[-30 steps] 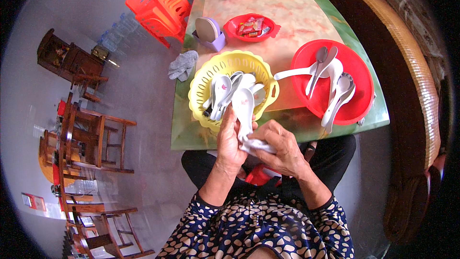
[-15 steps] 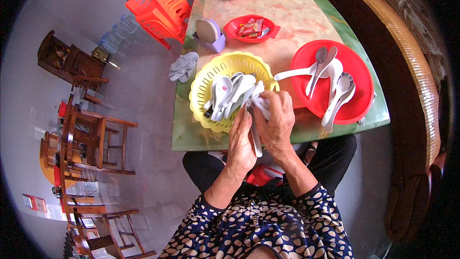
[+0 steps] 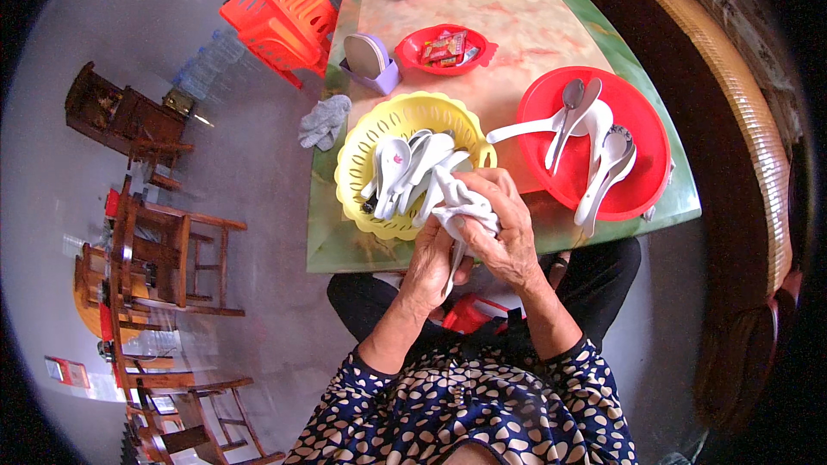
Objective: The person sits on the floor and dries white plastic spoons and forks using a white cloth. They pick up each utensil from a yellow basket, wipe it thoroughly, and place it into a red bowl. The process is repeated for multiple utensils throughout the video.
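- From my distant station, I saw the spoon (image 3: 454,268) slanting between the 2 hands on the near side of the yellow basket (image 3: 348,174); its bowl, exposed 1 second earlier, was hidden under the white cloth (image 3: 466,208).
- The left hand (image 3: 428,260) gripped the handle, some fingers out of sight; the right hand (image 3: 506,226) clutched the bunched cloth around the upper end.
- I judged that wiping had passed from handle to bowl (dryness, I couldn't tell).
- Farther out, the basket's white spoons (image 3: 394,164) and the red basin (image 3: 644,164) with its ladle (image 3: 519,130) appeared unchanged.
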